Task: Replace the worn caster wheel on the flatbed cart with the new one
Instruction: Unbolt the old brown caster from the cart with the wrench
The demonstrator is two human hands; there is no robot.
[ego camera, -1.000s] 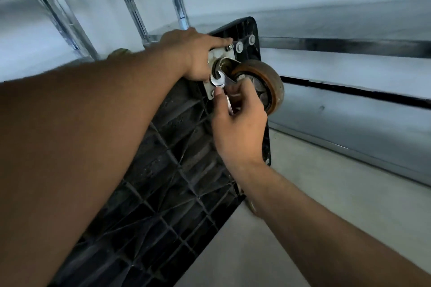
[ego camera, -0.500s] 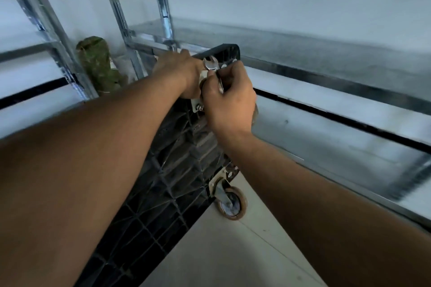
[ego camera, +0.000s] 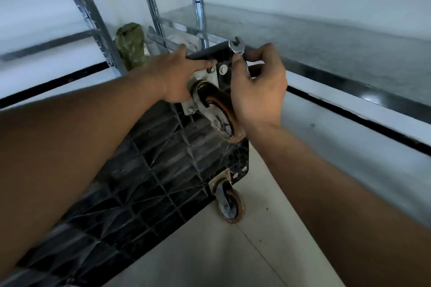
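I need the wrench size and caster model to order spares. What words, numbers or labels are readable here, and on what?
No text can be read in this view.
On the wrench: no size stamp is legible; its head is blurred.
On the upper caster wheel and mounting plate: no markings show.
On the lower caster wheel and cart underside: no label shows.

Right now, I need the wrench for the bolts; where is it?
Head view, upper centre: the wrench is pinched in the right hand, its open end poking above the top edge of the cart, above-right of the upper caster.
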